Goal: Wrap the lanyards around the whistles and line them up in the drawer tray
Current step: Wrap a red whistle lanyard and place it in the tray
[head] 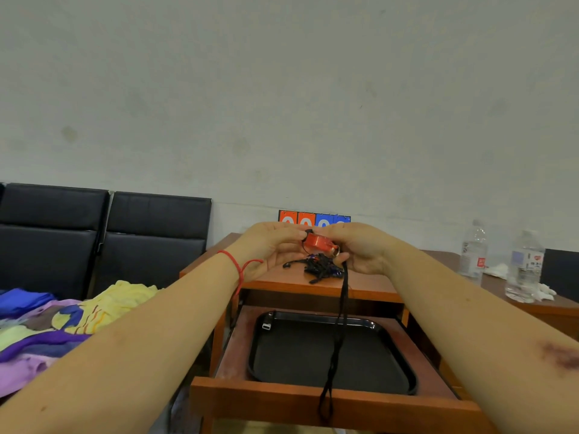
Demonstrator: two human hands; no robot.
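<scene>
Both my hands hold an orange whistle (318, 242) up above the small wooden table. My left hand (271, 244) pinches its left end, and my right hand (360, 245) pinches the end with the metal ring. Its black lanyard (340, 327) hangs straight down from my right hand, past the open drawer's front edge. A tangled pile of other whistles and black lanyards (319, 268) lies on the tabletop just below my hands. The black tray (404, 368) sits in the open drawer with nothing wrapped in it.
The open wooden drawer (282, 402) juts toward me. A red and blue flip scoreboard (313, 218) stands behind my hands. Two water bottles (501, 261) stand on the desk at right. Black chairs (103, 233) and a heap of coloured cloths (62, 321) are at left.
</scene>
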